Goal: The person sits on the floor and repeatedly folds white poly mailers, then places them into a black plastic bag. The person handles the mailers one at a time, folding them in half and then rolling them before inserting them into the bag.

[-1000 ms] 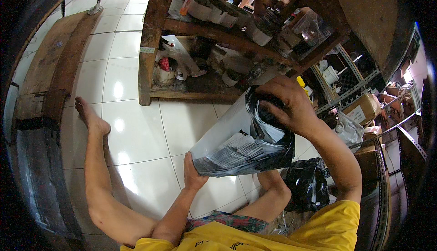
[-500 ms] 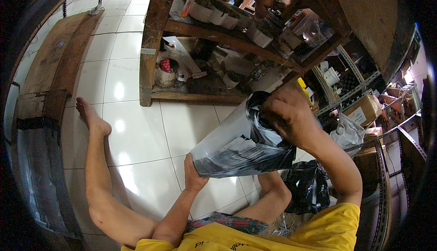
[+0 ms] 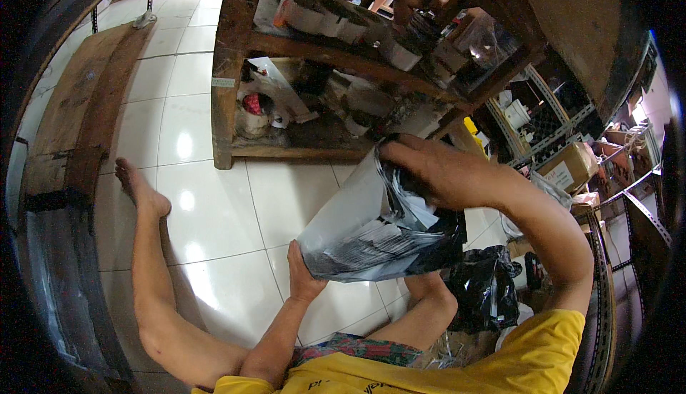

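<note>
A large roll-like bundle (image 3: 346,205), grey-white on one side with streaky black and clear plastic film, hangs tilted over my lap. My left hand (image 3: 306,278) grips its lower left end, thumb on the near side and the other fingers hidden behind. At the wide upper end, my right hand (image 3: 429,169) is closed on the black plastic film (image 3: 389,157) along the rim. Its fingertips are partly hidden there. Crumpled black and whitish film shows inside that end.
A wooden shelf unit (image 3: 307,152) with pots and tools stands ahead. A long wooden plank (image 3: 78,108) lies at the left. Beside my right knee sits a black plastic bag (image 3: 486,290). Metal racks (image 3: 564,126) and a cardboard box (image 3: 572,169) are at the right.
My right hand has shifted left along the bundle's upper rim, and its elbow has swung outward to the right. The left hand keeps its hold at the lower end.
</note>
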A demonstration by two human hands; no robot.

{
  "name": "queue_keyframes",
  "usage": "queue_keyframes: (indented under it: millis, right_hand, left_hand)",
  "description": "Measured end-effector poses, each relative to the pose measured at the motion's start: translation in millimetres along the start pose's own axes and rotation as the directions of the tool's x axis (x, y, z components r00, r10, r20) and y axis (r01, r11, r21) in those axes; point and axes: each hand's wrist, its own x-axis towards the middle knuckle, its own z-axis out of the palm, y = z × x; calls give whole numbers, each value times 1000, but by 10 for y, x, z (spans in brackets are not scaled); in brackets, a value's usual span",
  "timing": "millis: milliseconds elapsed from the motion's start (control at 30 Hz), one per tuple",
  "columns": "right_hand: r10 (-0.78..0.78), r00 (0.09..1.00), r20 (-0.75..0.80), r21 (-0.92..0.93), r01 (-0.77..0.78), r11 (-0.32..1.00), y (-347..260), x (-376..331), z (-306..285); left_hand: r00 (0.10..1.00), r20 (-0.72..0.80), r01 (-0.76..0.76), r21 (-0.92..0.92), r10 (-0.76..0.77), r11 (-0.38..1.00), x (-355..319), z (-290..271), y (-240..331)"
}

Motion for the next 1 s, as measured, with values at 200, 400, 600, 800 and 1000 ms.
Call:
queue_keyframes:
  millis: [200,400,600,800,1000]
  right_hand:
    - [-47,999,-12,163,48,986,16,313,-55]
    - [456,884,-100,84,-449,890,-51,-177,94]
    - [315,945,-89,-199,-327,924,339,-478,362]
    - [544,837,58,-236,-518,822,-104,244,18]
    - [-28,971,-239,-242,-31,970,234,30,337]
  left_hand:
    - [951,231,237,-122,-205,964,238,-134,-22]
    - [999,31,35,-13,-35,999,-130,144,-27]
    - [1000,-3,28,-2,-28,1000,-118,161,-66]
    - [997,-56,-44,99,49,994,32,133,-98]
    - [1000,10,21,69,-22,997,-12,235,-31]
